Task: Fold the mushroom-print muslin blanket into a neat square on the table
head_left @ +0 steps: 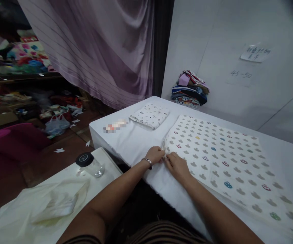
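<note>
A cream cloth printed with grey shapes and small coloured motifs lies spread over the right part of the white-covered table. At its near left corner, my left hand, with a bracelet on the wrist, pinches the hemmed edge. Close beside it, my right hand has its fingers closed on the same edge. The fingertips of both hands almost meet, and the exact grip between them is partly hidden. Farther back on the table rests a folded white cloth with a small print.
A blurred-out item lies at the table's left end. On a lower white surface at left stand a clear jar with a black lid and a plastic bag. Folded fabrics are stacked by the wall. A purple curtain hangs behind.
</note>
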`<state>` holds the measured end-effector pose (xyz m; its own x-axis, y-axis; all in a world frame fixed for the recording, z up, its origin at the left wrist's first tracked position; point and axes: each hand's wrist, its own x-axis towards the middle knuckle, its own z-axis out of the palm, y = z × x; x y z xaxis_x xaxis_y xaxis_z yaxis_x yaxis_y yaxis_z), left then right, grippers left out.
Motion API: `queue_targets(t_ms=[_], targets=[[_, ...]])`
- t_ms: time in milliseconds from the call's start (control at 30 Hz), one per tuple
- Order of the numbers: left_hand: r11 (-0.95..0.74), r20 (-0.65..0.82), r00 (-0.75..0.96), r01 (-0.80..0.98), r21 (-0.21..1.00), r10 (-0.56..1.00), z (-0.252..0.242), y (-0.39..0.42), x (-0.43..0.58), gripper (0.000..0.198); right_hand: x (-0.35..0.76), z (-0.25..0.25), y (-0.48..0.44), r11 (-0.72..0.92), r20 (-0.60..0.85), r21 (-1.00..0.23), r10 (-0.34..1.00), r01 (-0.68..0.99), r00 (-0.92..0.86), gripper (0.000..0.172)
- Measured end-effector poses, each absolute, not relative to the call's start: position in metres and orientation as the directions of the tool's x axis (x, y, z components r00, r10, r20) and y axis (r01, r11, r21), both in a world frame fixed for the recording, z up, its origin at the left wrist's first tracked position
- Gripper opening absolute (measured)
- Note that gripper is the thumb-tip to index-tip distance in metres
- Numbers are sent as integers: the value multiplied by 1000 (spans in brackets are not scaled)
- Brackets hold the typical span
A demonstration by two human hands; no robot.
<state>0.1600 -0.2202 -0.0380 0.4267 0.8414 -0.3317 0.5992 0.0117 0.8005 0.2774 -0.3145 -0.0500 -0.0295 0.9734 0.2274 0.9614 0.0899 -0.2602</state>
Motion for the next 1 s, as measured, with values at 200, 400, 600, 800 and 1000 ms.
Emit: queue_targets(t_ms=[200,400,600,800,1000], targets=[[-69,-255,420,619,783,871,-43,-216,157,18,280,-50,-311,31,281,-308,958,951,60,24],[47,-286,417,496,867,863,-52,-216,159,20,272,-50,-305,54,216,-195,976,979,-11,19],[-46,-277,437,597,801,856,-48,-214,158,29,271,-57,-304,145,318,-211,945,967,-72,18],[-356,-61,430,811,464,901,-37,-217,155,19,278,-60,-312,236,369,-275,921,932,-124,11],[-446,-88,469,873,200,879,-32,-221,155,26,305,-54,-331,253,381,-343,918,905,-112,16]])
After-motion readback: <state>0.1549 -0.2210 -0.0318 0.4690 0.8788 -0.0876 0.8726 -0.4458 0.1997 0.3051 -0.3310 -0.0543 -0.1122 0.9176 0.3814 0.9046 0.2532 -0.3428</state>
